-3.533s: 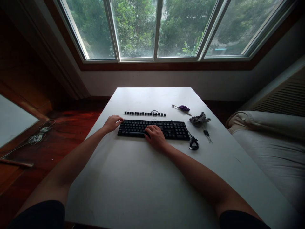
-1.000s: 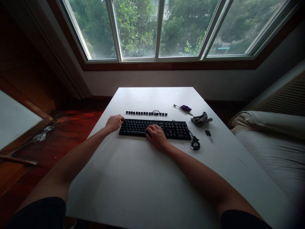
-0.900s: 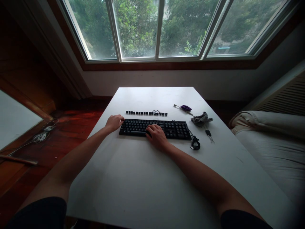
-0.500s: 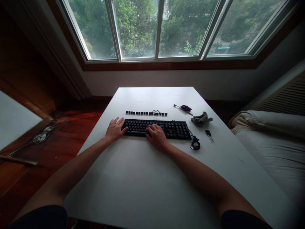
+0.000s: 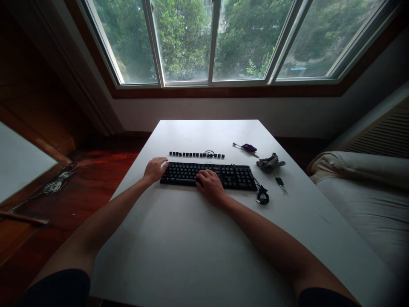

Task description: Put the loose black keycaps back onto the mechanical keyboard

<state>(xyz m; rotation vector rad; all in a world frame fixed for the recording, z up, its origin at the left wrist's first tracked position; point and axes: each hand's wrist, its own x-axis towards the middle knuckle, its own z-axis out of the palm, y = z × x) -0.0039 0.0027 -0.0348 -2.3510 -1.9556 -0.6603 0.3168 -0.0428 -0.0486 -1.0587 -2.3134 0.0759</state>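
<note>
A black keyboard [image 5: 179, 174] lies across the white table, with its cable [image 5: 262, 195] bundled at the right end. At the keyboard's left end is my left hand [image 5: 155, 169], its fingers stretched toward the upper left corner and its thumb by the edge. My right hand [image 5: 210, 186] rests over the lower middle keys, fingers bent and thumb apart from them; any small thing beneath the fingertips is hidden. Behind the keyboard runs a row of loose black keycaps [image 5: 189, 154]. A small ring-shaped wire tool [image 5: 209, 152] lies at that row.
A purple-headed brush [image 5: 248, 147] and a crumpled grey cloth [image 5: 270, 162] lie at the right rear of the white table [image 5: 191, 247]. Close to the cloth is a small black-handled tool [image 5: 280, 182]. A beige padded seat [image 5: 367, 192] stands right of the table.
My left hand has turned and drawn its spread fingers closer together at the keyboard's left end. My right hand stays at nearly the same keys. The view has tilted slightly upward.
</note>
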